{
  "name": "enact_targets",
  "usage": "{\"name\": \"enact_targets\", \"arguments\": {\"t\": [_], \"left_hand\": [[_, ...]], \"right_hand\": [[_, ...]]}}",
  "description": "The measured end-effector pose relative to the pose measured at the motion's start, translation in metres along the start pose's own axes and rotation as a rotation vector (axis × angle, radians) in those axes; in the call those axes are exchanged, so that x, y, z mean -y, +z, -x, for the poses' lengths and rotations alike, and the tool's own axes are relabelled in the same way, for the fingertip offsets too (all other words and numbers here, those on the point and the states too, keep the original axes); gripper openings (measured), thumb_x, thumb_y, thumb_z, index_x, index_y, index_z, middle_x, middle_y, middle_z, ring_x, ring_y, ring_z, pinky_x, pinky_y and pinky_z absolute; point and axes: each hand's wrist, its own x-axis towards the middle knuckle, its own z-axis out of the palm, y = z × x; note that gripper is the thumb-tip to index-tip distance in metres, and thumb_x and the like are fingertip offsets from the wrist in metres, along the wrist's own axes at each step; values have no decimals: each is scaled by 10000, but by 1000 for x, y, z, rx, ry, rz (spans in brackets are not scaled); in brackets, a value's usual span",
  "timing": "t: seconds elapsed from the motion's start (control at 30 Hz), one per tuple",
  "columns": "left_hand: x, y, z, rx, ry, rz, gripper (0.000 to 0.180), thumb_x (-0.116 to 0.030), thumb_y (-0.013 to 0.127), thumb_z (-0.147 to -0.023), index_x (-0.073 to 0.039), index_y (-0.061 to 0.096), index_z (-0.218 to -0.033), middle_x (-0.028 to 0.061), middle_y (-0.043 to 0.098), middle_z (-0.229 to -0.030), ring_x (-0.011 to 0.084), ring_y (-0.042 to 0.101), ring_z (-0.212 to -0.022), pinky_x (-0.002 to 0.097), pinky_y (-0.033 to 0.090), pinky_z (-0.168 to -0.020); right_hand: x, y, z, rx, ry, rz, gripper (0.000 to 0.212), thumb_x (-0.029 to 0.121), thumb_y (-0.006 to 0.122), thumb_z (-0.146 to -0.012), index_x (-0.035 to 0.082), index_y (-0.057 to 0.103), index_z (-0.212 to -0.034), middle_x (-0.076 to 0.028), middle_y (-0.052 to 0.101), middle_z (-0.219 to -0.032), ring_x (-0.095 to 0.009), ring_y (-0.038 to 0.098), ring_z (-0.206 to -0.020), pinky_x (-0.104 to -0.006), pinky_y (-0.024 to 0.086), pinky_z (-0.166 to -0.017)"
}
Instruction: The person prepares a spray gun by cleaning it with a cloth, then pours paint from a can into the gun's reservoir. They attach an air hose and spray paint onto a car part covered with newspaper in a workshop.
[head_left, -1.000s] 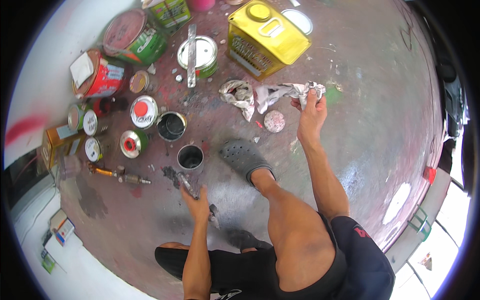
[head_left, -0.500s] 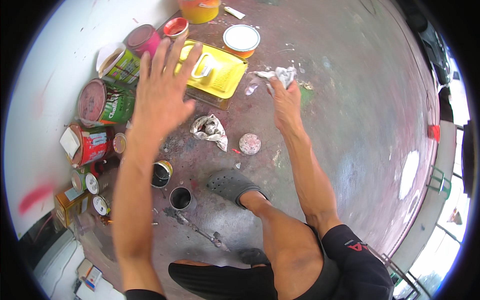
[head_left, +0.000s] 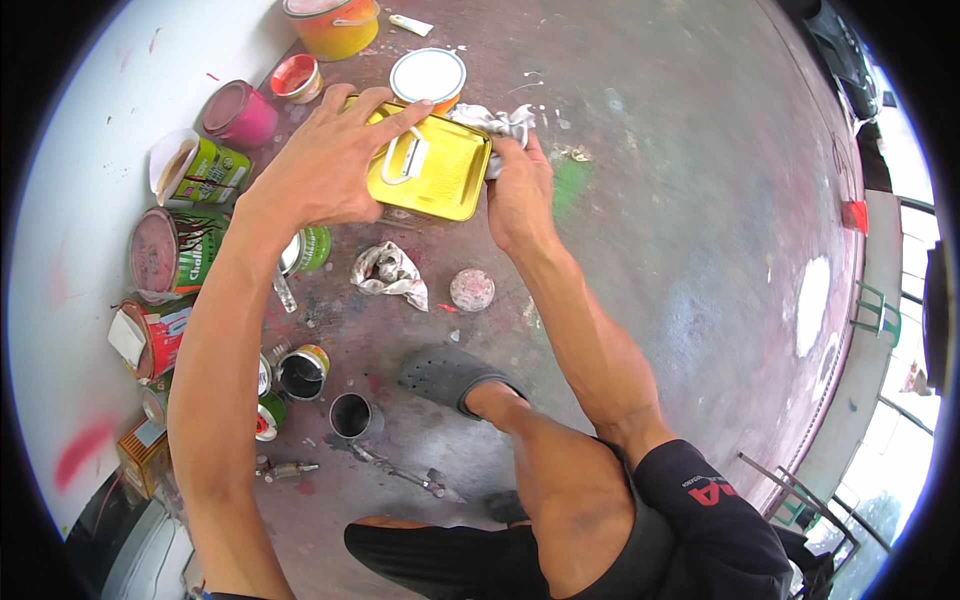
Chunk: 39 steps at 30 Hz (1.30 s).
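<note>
A rectangular yellow tin (head_left: 455,165) with a white carrying handle on its top sits left of centre. My left hand (head_left: 325,165) grips it by its left side, fingers over the far edge and thumb at the near corner. My right hand (head_left: 522,190) is closed on a crumpled white rag (head_left: 508,122) at the tin's right side; its fingertips are partly hidden behind the tin. Close beyond the tin stands a round can with a white lid (head_left: 428,75). Nearer to me on the floor lie a second stained rag (head_left: 390,272) and a round paint-spattered lump (head_left: 472,290).
Paint cans line the white wall, among them a pink can (head_left: 240,115), a green can (head_left: 200,245) and a red can (head_left: 165,335). An open dark cup (head_left: 352,415) and a spray gun (head_left: 405,472) lie near my grey clog (head_left: 455,378). An orange-yellow bucket (head_left: 335,30) stands farther off.
My left hand has come down onto the yellow tin and taken hold of it. My right hand has moved left with the rag to the tin's side. The whole view has shifted slightly.
</note>
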Motion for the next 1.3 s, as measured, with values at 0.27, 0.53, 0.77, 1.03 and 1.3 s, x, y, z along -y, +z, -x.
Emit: {"name": "enact_targets", "arguments": {"t": [0.27,0.53,0.77,1.03,1.3], "left_hand": [[-60,3,-51,1,-11,-113,1072,-191,912,-631,-196,564,-1644,170,606,-1534,422,532,-1391,535,531,-1182],[-94,0,-92,99,-37,-178,1109,-165,961,-531,-182,631,-1590,143,645,-1509,423,534,-1456,520,555,-1181],[-119,4,-121,179,-49,-245,1029,-201,990,-524,-178,710,-1513,120,663,-1499,377,524,-1470,465,497,-1221],[-143,10,-143,220,-13,-305,782,-224,1002,-500,-156,848,-1263,89,684,-1423,347,526,-1439,438,509,-1159],[-136,9,-141,228,3,-287,823,-210,982,-481,-158,827,-1288,95,686,-1420,342,539,-1427,444,518,-1153]], "right_hand": [[28,-36,-15,-152,81,-266,288,197,461,-1115,-9,627,-1228,-150,736,-1125,-287,749,-1007,-442,618,-950],[23,-74,-45,-154,110,-357,317,184,407,-1096,-25,598,-1240,-192,734,-1174,-324,754,-1062,-502,619,-1012],[22,-100,-54,-209,182,-343,333,188,409,-1085,-23,585,-1274,-210,721,-1230,-343,757,-1103,-540,619,-1031],[21,-123,-52,-244,254,-375,403,232,380,-1092,-8,586,-1342,-212,701,-1337,-370,728,-1185,-590,572,-1083],[18,-120,-49,-272,178,-308,360,200,441,-1087,-28,608,-1311,-170,694,-1291,-321,731,-1121,-534,598,-1035]]}}
